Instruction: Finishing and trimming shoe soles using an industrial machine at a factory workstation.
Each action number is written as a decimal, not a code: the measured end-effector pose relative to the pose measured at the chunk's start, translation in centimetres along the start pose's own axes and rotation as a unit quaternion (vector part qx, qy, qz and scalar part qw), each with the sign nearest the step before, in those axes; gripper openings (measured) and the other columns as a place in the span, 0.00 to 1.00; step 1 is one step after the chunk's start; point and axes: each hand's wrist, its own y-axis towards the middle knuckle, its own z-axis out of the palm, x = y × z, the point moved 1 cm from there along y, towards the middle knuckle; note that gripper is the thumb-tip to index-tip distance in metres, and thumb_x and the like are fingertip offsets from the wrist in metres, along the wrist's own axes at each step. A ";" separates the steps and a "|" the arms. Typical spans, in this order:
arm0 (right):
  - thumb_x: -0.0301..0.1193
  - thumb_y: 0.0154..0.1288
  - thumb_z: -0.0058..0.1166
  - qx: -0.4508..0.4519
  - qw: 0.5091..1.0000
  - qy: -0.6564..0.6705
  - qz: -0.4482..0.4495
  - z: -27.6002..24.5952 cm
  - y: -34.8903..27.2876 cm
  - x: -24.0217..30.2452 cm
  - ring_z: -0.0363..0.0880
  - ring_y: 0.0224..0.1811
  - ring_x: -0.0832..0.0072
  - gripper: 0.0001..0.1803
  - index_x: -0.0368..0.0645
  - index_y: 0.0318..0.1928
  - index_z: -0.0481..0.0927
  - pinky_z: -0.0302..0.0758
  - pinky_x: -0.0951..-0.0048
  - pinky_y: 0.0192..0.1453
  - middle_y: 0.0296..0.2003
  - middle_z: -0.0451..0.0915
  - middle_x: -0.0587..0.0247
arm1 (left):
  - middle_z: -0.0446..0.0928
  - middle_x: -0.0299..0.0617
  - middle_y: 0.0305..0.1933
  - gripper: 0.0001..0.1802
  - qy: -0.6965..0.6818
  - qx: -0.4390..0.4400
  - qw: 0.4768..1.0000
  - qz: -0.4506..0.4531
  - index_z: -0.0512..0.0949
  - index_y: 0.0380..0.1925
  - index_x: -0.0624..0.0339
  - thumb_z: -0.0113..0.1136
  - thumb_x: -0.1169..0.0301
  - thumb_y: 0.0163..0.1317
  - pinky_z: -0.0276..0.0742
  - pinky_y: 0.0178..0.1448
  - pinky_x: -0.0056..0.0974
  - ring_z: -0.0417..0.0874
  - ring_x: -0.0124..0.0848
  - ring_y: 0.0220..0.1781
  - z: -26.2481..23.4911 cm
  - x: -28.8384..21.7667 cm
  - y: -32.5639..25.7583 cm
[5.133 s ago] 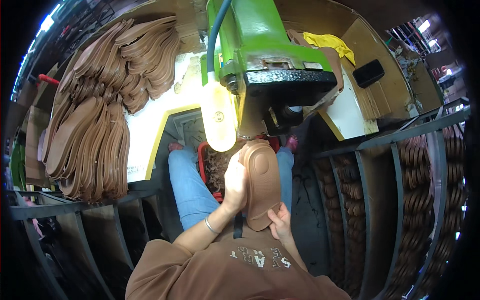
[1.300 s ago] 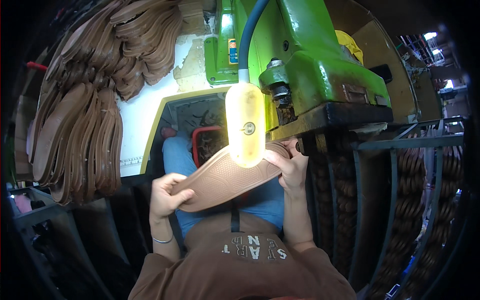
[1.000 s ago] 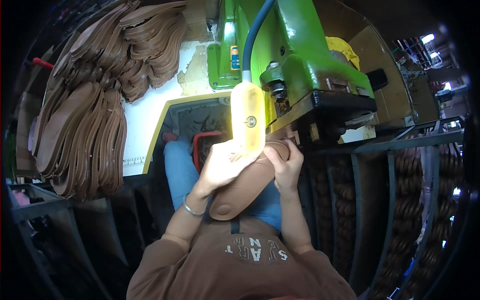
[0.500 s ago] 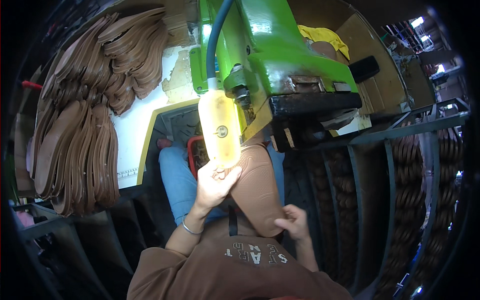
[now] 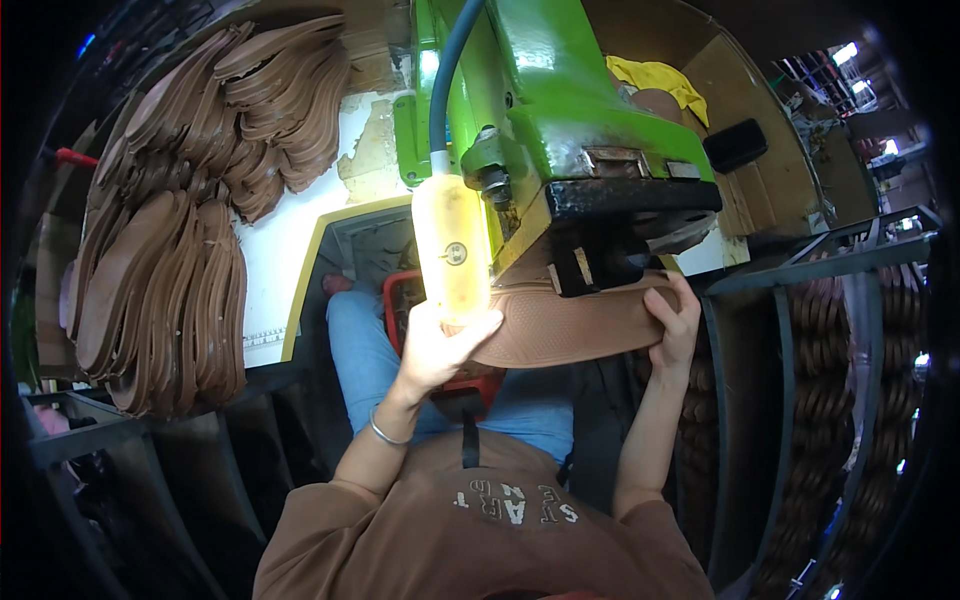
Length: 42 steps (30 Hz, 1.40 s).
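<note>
Stretched sideways between my two hands is a brown shoe sole (image 5: 575, 325) with a textured face up. My left hand (image 5: 440, 345) pinches its left end, right below the glowing yellow lamp housing (image 5: 452, 250). At the other end, my right hand (image 5: 675, 315) grips the sole with fingers on top. The sole's far edge lies under the black head (image 5: 630, 215) of a green machine (image 5: 570, 100), which hides part of that edge. Whether the sole touches the machine's working part I cannot tell.
Stacks of brown soles (image 5: 165, 290) cover the white table (image 5: 268, 285) on the left. Below the machine sits a red bin (image 5: 400, 290). Metal racks (image 5: 785, 400) with more soles stand at right. A yellow cloth (image 5: 660, 85) and a black phone-like object (image 5: 737, 145) lie behind.
The sole has swung from pointing down toward my body to lying crosswise under the machine head. My right hand moved up and right with its end; my left hand stayed near the lamp.
</note>
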 end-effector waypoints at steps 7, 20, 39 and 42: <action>0.26 0.53 0.64 0.143 0.989 -0.006 -0.040 5.7 2.0 -0.6 0.76 0.41 0.79 0.20 0.35 0.46 0.72 0.73 0.77 0.48 0.38 0.78 0.64 | 0.80 0.43 0.38 0.16 0.048 -0.078 0.995 0.034 0.78 0.39 0.70 0.67 0.78 0.48 0.74 0.48 0.31 0.79 0.26 0.40 -5.5 -2.5 -0.8; 0.22 0.42 0.71 0.149 0.983 -0.091 -0.050 13.1 -1.0 -4.0 0.77 0.38 0.80 0.21 0.34 0.39 0.76 0.74 0.75 0.45 0.36 0.79 0.63 | 0.79 0.36 0.33 0.13 -0.039 -0.063 0.986 -0.151 0.74 0.28 0.62 0.71 0.76 0.48 0.73 0.40 0.27 0.76 0.20 0.33 -12.2 3.6 -9.1; 0.31 0.50 0.68 0.195 0.970 -0.134 0.054 5.2 -8.7 -8.9 0.75 0.41 0.77 0.31 0.34 0.54 0.73 0.72 0.74 0.48 0.40 0.79 0.62 | 0.81 0.44 0.38 0.13 -0.063 -0.093 0.994 0.004 0.78 0.38 0.70 0.66 0.78 0.53 0.77 0.45 0.30 0.80 0.25 0.39 0.3 1.5 -4.3; 0.31 0.53 0.67 0.105 0.984 -0.124 -0.072 8.6 -6.6 -5.9 0.75 0.40 0.77 0.27 0.34 0.52 0.73 0.71 0.77 0.46 0.39 0.78 0.63 | 0.81 0.44 0.36 0.15 0.024 -0.044 0.996 0.073 0.78 0.39 0.67 0.67 0.76 0.50 0.77 0.46 0.30 0.81 0.25 0.39 1.7 1.2 -2.5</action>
